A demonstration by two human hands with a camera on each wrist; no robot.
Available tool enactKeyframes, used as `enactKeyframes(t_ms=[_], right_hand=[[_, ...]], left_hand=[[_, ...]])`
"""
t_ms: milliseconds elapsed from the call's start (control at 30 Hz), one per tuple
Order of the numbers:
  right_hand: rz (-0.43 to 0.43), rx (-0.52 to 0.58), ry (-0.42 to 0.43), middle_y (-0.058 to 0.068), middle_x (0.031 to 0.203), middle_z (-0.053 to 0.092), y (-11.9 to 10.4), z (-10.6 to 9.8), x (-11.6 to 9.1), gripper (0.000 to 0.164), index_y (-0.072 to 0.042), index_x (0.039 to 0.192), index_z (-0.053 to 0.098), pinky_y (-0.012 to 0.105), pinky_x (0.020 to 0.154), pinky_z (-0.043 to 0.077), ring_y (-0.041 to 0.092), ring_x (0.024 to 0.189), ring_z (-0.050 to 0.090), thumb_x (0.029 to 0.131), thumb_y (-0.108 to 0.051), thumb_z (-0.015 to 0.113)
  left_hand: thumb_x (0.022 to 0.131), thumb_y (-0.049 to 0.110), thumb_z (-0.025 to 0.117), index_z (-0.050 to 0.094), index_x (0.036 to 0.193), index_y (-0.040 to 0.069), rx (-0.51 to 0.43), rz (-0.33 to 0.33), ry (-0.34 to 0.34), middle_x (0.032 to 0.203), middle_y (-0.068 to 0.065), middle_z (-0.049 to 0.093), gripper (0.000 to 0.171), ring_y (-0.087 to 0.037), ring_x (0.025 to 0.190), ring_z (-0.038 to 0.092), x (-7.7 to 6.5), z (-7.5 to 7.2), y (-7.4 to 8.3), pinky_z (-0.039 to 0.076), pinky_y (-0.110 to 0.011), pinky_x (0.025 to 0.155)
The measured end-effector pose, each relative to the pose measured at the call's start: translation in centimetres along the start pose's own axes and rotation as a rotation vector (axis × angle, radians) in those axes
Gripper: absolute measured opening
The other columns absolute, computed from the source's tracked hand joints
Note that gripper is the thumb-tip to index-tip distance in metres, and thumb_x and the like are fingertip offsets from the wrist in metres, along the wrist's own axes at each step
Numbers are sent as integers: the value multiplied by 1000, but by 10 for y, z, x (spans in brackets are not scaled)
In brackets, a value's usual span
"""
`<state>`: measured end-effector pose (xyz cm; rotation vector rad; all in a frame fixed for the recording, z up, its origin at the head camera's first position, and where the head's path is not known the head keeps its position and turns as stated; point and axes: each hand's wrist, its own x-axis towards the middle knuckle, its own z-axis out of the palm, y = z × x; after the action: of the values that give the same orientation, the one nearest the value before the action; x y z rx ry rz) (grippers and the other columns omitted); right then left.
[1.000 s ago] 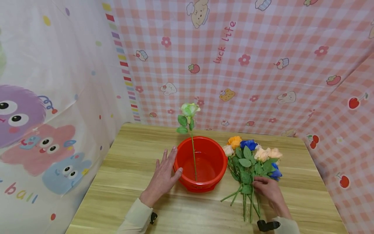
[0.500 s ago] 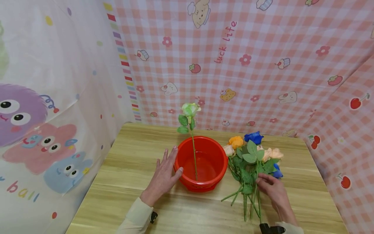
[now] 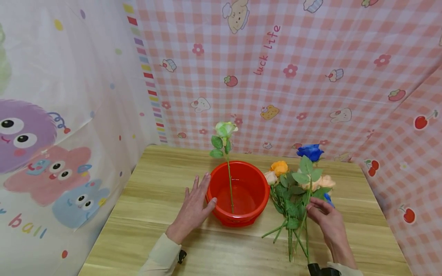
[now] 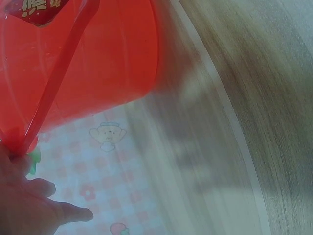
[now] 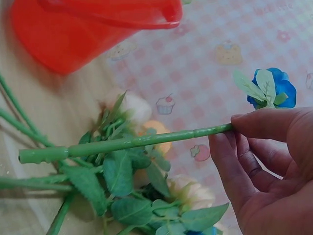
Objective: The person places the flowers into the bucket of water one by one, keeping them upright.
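Observation:
Between thumb and fingertips my right hand [image 3: 326, 218] pinches the stem of a blue rose [image 3: 310, 152]. In the right wrist view the cut end of that green stem [image 5: 127, 143] points left, over the other flowers. My left hand [image 3: 193, 207] rests with straight, spread fingers against the left side of a red bucket [image 3: 238, 221]. A pale green-white rose [image 3: 226, 129] stands in the bucket, its stem leaning on the inside. The left wrist view shows the bucket's outer wall [image 4: 112, 58] and handle beside the fingers.
Right of the bucket lies a pile of artificial flowers: an orange rose [image 3: 279, 168], peach roses [image 3: 326, 182] and another blue one [image 3: 328, 198]. Several stems [image 3: 290, 241] point toward the table's front. A pink checked cloth [image 3: 262, 88] hangs behind the wooden table [image 3: 165, 165].
My right hand has lifted the blue rose up from the pile and slightly to the right. My left hand has stayed at the bucket.

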<state>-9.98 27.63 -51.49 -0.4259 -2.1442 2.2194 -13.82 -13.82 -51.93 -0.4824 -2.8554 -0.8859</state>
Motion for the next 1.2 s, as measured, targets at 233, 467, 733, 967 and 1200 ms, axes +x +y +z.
enactKeyframes(t_ms=[233, 467, 733, 967, 1200], right_hand=[[-10, 46, 25, -8, 95, 69, -12, 6, -4, 23, -24, 104, 74, 20, 78, 58, 5, 87, 69, 96, -4, 71], [-39, 13, 57, -8, 96, 67, -23, 13, -4, 21, -20, 110, 75, 20, 74, 58, 4, 85, 67, 96, -5, 73], [-87, -1, 35, -6, 100, 67, -36, 18, -8, 21, -16, 116, 72, 21, 80, 58, 9, 92, 69, 96, -8, 73], [-107, 36, 28, -6, 100, 68, -51, 25, -9, 24, -8, 120, 71, 22, 80, 59, 8, 91, 70, 96, -7, 73], [-141, 63, 20, -4, 102, 69, -63, 34, -9, 24, -7, 119, 70, 24, 82, 59, 9, 93, 71, 95, -8, 74]], left_hand=[[102, 42, 52, 22, 167, 14, 1, 0, 4, 172, -1, 21, 77, -38, 158, 15, 0, 0, 0, 18, -78, 114], [102, 43, 52, 21, 167, 14, -6, -6, 0, 172, -1, 20, 78, -38, 158, 14, -1, -1, 0, 17, -77, 114], [102, 45, 50, 21, 167, 15, -2, 2, 6, 172, -1, 21, 77, -38, 158, 15, -1, 0, -1, 18, -77, 115], [102, 45, 50, 21, 167, 15, -6, -3, -2, 172, -1, 21, 77, -36, 158, 12, -1, -1, 0, 17, -76, 115], [102, 46, 49, 21, 167, 15, -6, -5, -7, 172, -1, 21, 77, -35, 159, 12, -1, -1, 0, 17, -76, 115]])
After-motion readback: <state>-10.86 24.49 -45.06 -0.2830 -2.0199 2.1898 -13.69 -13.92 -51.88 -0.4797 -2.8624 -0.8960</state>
